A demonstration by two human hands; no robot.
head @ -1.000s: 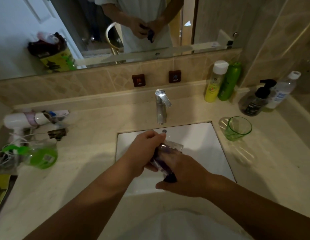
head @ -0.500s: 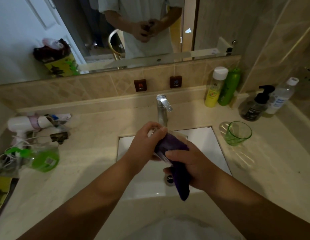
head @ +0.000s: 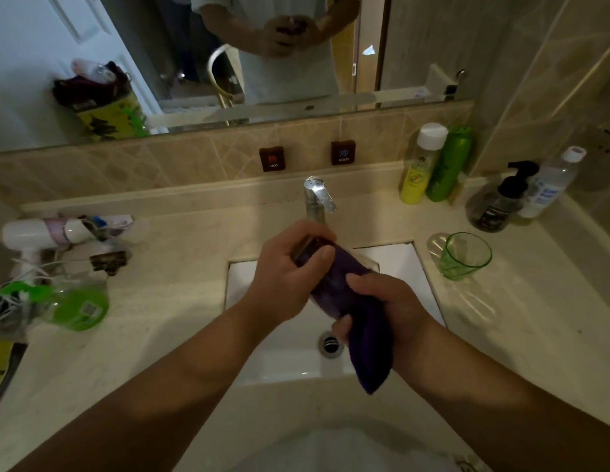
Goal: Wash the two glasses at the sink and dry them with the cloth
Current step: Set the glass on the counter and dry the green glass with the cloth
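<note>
Over the white sink [head: 392, 267] I hold a clear glass [head: 366, 264] lying on its side. My left hand [head: 290, 267] grips its base end. A purple cloth [head: 361, 321] is stuffed into and wrapped round the glass, and its tail hangs down over the basin. My right hand [head: 388, 308] grips the cloth at the glass's mouth. Most of the glass is hidden by cloth and fingers. A green glass [head: 463, 255] stands upright on the counter to the right of the sink.
A chrome tap [head: 317, 199] stands behind the sink, drain [head: 329, 344] below my hands. Yellow and green bottles [head: 433, 165], a black pump bottle [head: 501, 199] and a clear bottle stand back right. A hair dryer [head: 41, 233], cables and a green item clutter the left counter.
Both hands lifted the glass and cloth up and back toward the tap. The cloth's tail now hangs lower from my right hand, and the drain has come into view.
</note>
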